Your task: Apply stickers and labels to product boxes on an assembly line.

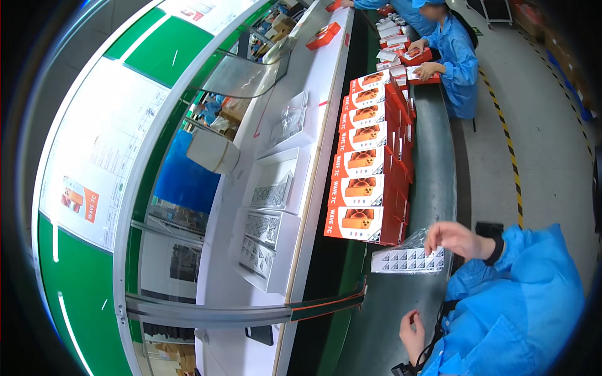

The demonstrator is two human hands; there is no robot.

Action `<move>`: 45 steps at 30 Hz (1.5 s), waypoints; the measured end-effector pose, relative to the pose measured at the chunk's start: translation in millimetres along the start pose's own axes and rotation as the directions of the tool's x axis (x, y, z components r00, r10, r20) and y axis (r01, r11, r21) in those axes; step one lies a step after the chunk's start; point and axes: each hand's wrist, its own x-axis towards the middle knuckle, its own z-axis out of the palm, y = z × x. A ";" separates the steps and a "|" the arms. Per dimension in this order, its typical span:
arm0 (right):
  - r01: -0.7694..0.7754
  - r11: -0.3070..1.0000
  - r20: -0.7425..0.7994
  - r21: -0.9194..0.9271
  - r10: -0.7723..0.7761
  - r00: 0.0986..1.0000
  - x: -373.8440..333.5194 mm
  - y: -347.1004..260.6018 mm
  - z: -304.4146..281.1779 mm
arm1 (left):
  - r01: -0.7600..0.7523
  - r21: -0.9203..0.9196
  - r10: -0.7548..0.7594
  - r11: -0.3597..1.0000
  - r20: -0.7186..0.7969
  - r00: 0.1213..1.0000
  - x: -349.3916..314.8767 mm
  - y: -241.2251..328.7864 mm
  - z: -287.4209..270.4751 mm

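My right hand (454, 240) hovers over the near end of a sheet of stickers (401, 260), fingers bent and tips drawn together; whether something small is between them is hidden. Rows of small black-and-white triangular marks cover the sheet, with clear plastic film around it, on the dark green work surface. Lower down, my left hand (412, 336) is curled with thumb and forefinger close together, apart from the sheet; anything it holds is too small to make out. Just beyond the sheet stand stacked red-and-white cardboard boxes (360, 222) in a long row.
White trays (276, 241) with packets of stickers line the white shelf (219, 351). A dark phone (259, 334) lies there too. A metal rail (219, 309) crosses toward the bench. Farther up, a co-worker (461, 62) in blue handles red boxes. Striped tape (511, 150) marks the floor.
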 end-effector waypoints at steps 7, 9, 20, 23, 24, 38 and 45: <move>0.821 0.509 0.445 0.260 -0.817 0.366 37.7 -144.7 123.2 | -0.110 0.146 0.111 0.983 0.000 0.994 -25.5 7.7 -9.5; 0.816 0.451 0.357 0.360 -0.875 0.326 19.9 -154.1 157.2 | -0.100 0.192 0.103 0.976 -0.006 0.995 -47.0 13.3 -15.9; 0.677 0.667 0.128 0.311 -0.735 0.666 -132.4 -165.8 228.4 | 0.053 0.083 -0.059 0.995 0.064 0.996 -192.4 10.4 5.1; 0.763 0.573 0.372 0.299 -0.807 0.459 -135.6 -182.0 221.4 | 0.059 0.065 -0.065 0.996 0.092 0.994 -211.4 -9.6 7.4; 0.760 0.569 0.372 0.314 -0.810 0.453 -142.8 -182.9 223.6 | 0.059 0.068 -0.064 0.996 0.078 0.995 -211.4 -10.4 4.7; 0.808 0.523 0.056 0.273 -0.847 0.529 -196.7 -193.5 232.8 | -0.065 0.116 0.055 0.991 0.093 0.994 -225.9 19.5 20.6; 0.847 0.472 0.161 0.246 -0.881 0.445 -227.8 -205.7 202.8 | -0.094 0.130 0.084 0.987 0.080 0.993 -242.8 30.8 37.7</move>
